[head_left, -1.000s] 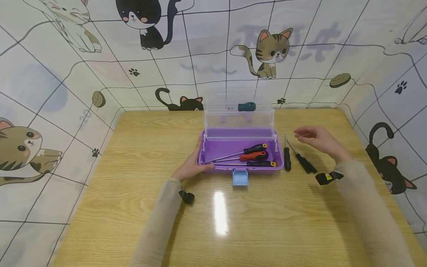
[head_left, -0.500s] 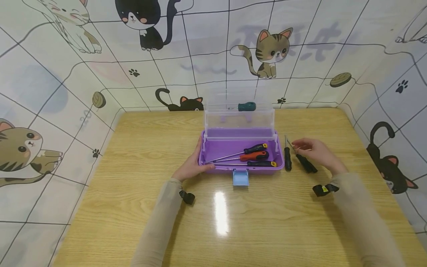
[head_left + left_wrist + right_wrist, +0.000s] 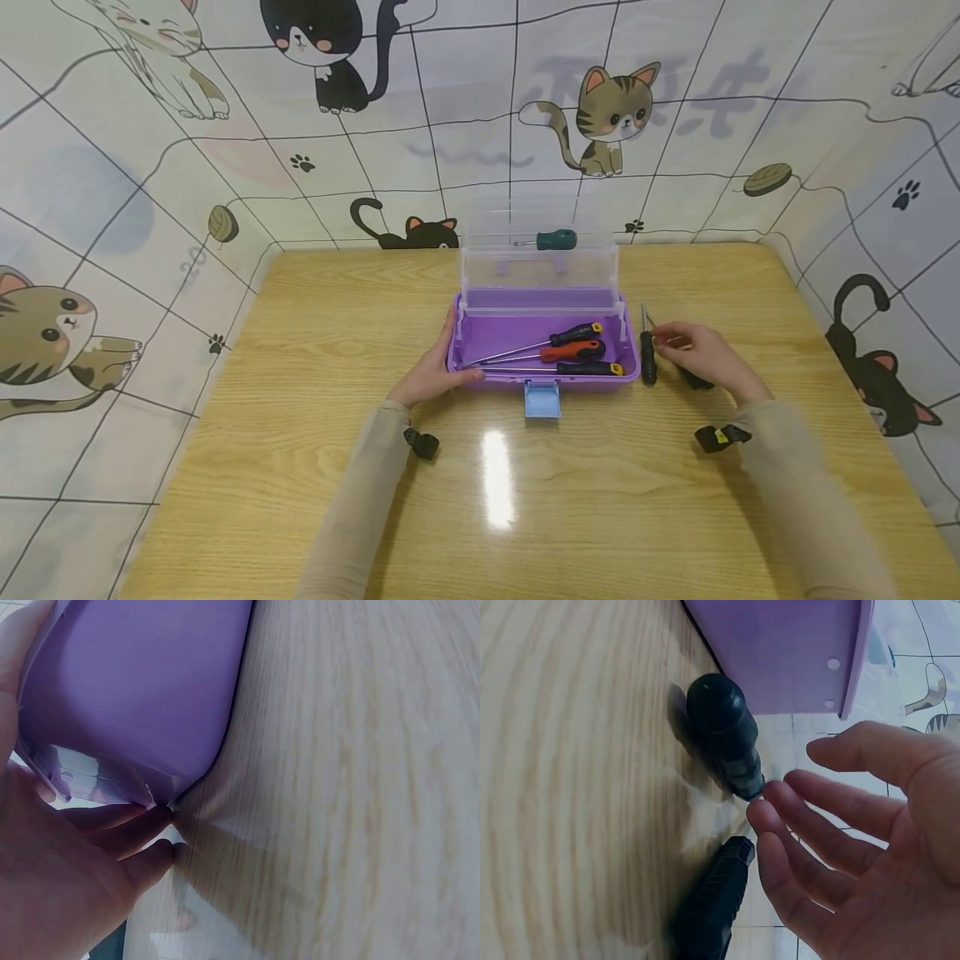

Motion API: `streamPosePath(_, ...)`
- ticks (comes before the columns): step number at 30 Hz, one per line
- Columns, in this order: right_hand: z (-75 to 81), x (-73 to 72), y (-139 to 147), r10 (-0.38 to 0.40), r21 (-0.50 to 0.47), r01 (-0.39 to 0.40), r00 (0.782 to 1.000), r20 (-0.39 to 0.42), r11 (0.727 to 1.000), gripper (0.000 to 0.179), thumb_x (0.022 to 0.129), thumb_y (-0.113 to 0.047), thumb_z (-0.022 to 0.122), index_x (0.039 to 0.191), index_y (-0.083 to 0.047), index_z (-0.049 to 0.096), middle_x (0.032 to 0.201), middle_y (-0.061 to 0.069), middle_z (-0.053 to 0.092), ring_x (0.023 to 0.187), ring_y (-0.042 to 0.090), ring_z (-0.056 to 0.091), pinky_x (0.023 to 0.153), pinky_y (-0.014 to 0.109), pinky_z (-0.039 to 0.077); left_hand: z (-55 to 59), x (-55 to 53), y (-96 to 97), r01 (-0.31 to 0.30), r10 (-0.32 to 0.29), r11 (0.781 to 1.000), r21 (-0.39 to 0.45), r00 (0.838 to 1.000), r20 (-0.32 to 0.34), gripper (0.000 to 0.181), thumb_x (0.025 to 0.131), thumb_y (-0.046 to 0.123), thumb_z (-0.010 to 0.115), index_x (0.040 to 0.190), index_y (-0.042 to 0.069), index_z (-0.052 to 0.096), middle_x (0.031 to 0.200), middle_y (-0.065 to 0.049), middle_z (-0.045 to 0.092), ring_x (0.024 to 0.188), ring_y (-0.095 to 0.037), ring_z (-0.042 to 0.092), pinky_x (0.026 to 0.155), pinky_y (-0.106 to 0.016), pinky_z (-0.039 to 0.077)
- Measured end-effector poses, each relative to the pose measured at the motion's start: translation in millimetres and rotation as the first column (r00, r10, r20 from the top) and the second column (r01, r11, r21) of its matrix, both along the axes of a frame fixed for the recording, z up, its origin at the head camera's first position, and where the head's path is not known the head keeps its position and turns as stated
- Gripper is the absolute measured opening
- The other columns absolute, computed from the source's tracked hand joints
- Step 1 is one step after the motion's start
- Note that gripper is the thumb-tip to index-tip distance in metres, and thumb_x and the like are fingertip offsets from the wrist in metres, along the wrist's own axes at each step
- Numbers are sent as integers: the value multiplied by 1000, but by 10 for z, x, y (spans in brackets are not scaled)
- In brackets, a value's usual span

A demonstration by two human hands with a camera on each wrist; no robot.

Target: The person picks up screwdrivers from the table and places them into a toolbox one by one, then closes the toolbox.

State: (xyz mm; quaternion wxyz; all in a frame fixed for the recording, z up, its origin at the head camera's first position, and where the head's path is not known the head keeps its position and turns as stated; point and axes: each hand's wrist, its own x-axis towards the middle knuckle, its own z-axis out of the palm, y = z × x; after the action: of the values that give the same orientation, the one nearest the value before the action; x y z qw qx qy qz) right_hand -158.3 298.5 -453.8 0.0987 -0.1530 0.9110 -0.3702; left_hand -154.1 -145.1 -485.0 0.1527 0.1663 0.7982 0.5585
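Observation:
My left hand (image 3: 429,377) holds the left end of a purple toolbox (image 3: 491,333), its thumb over the front rim; in the left wrist view its fingers curve around the box's lower corner. My right hand (image 3: 701,354) hovers beside two black-handled screwdrivers right of the box. One screwdriver (image 3: 648,358) lies along the box's side; the other screwdriver (image 3: 712,907) is partly hidden by the hand in the head view. In the right wrist view the fingers are half bent, fingertips near the first handle, the thumb apart from them. Nothing is gripped.
Inside the box lie two black-handled screwdrivers and a red-handled screwdriver (image 3: 577,351). Its clear lid (image 3: 487,271) stands raised, with a green-handled screwdriver (image 3: 555,241) in it. A blue latch (image 3: 542,402) hangs down in front. A patterned cloth wall (image 3: 487,108) surrounds the wooden table (image 3: 322,350).
My right hand has moved left and toward me, coming over the rightmost screwdriver and close to the other one. The left hand and the toolbox have stayed put.

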Motion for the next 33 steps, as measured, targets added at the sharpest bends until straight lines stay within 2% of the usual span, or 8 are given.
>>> streamPosePath(6,-33,32,-31,-53,19,53,999,10,998,36,95,-8,59,124,13,55,115,31,60,101,46,59,81,49,52,40,20,9,7,-7,1000,-13,1000,-4,119,81,19,79,153,30,-14,161,-5,-5,142,-36,18,113,-49,17)
streamPosePath(9,-51,63,-51,-72,22,72,997,12,997,38,95,-9,59,126,13,53,117,32,59,103,47,58,81,49,51,149,59,24,19,-19,1000,-1,1000,-2,117,82,14,77,154,21,-14,160,-10,-6,141,-40,16,113,-52,16)
streamPosePath(13,-90,94,-83,-95,27,95,995,-2,995,40,94,-8,60,126,14,52,113,32,60,101,46,59,79,44,51,255,91,40,35,-35,999,42,999,-2,117,81,13,78,154,16,-13,160,-13,-7,140,-44,17,112,-56,16)
streamPosePath(19,-168,111,-157,-151,48,151,989,-8,987,47,91,-11,66,127,16,51,103,30,64,95,41,61,77,42,49,60,21,25,16,-16,999,32,1000,3,120,80,18,80,153,34,-14,160,2,-8,142,-35,18,113,-50,18)
streamPosePath(21,-189,119,-177,-175,63,175,985,-10,983,49,90,-12,67,127,15,51,99,28,65,93,39,62,77,43,49,19,5,18,7,-7,1000,18,1000,5,120,79,22,80,153,35,-13,160,3,-7,142,-33,19,113,-48,18)
streamPosePath(25,-205,128,-201,-201,94,202,979,-19,975,50,89,-15,69,127,13,51,95,24,65,88,36,61,75,44,48,-6,-3,16,-2,2,1000,4,1000,7,120,79,26,81,153,34,-13,160,2,-6,142,-33,19,113,-48,17)
streamPosePath(29,-200,142,-214,-214,94,213,977,-5,972,51,88,-12,68,129,12,49,106,30,62,94,39,61,79,47,49,4,4,20,-9,9,1000,-11,1000,21,120,79,27,81,152,38,-14,160,2,-5,141,-32,20,114,-46,18)
streamPosePath(33,-184,174,-232,-236,70,235,972,11,969,52,87,-6,66,132,13,48,116,34,58,100,43,60,82,49,50,15,16,24,-10,10,1000,-10,1000,17,120,79,26,80,153,36,-14,161,0,-5,141,-35,21,113,-50,18)
